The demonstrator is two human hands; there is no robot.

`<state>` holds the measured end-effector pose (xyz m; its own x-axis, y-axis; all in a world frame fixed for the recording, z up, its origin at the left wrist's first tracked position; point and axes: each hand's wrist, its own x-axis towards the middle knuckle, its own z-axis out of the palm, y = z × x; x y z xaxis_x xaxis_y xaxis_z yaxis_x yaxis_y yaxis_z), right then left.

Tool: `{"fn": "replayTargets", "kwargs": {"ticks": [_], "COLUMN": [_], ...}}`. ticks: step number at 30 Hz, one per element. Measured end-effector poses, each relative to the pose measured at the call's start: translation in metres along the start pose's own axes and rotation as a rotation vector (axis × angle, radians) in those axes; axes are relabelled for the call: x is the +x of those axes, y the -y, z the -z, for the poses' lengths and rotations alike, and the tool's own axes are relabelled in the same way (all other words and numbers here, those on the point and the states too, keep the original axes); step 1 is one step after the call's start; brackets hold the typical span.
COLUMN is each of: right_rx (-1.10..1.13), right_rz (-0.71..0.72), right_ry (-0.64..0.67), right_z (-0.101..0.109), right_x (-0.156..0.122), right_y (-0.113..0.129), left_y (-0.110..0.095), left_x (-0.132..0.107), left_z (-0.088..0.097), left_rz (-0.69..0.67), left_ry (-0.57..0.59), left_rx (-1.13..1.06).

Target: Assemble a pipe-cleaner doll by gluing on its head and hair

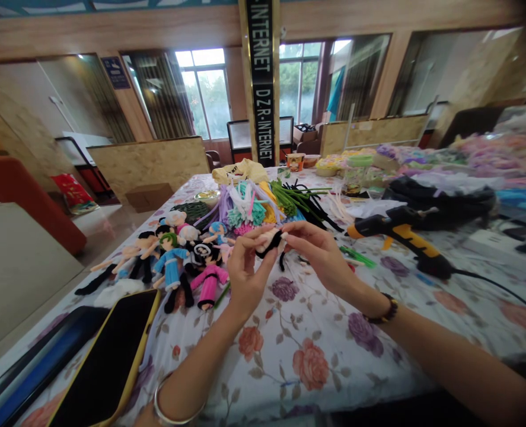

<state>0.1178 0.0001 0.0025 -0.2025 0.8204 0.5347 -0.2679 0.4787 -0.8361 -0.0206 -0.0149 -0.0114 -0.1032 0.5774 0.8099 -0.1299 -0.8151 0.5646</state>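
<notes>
Above the flowered tablecloth (284,350), my left hand (250,267) pinches a small doll head (269,242), pale with black pipe cleaner on it. My right hand (318,255) has its fingertips closed at the right side of the same piece; what exactly they pinch there is too small to make out. To the left lie several finished-looking pipe cleaner dolls, one in a pink robe (208,284) and one in blue with green hair (170,264). Behind my hands is a heap of coloured pipe cleaners (247,204).
A black and orange glue gun (400,234) lies at right with its cord trailing off. A yellow-cased phone (111,356) is at the front left. Black plastic bags (440,198) and piles of pastel material (498,142) fill the far right. Green pieces (357,256) lie near my right hand.
</notes>
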Motion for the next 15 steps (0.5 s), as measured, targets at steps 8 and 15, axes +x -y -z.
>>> {"fn": "replayTargets", "kwargs": {"ticks": [8, 15], "right_rx": [-0.262, -0.602], "right_rz": [0.248, 0.525], "right_ry": [-0.016, -0.046], "right_z": [-0.0014, 0.0002], "right_x": [-0.0027, -0.0047], "right_y": [0.0002, 0.003], "left_y": [-0.0022, -0.0042], "left_x": [0.0032, 0.0037], "left_z": [-0.0012, -0.0022], "left_rz": [0.025, 0.092], "left_ry": [-0.038, -0.063], "left_rx": [-0.006, -0.03]}}
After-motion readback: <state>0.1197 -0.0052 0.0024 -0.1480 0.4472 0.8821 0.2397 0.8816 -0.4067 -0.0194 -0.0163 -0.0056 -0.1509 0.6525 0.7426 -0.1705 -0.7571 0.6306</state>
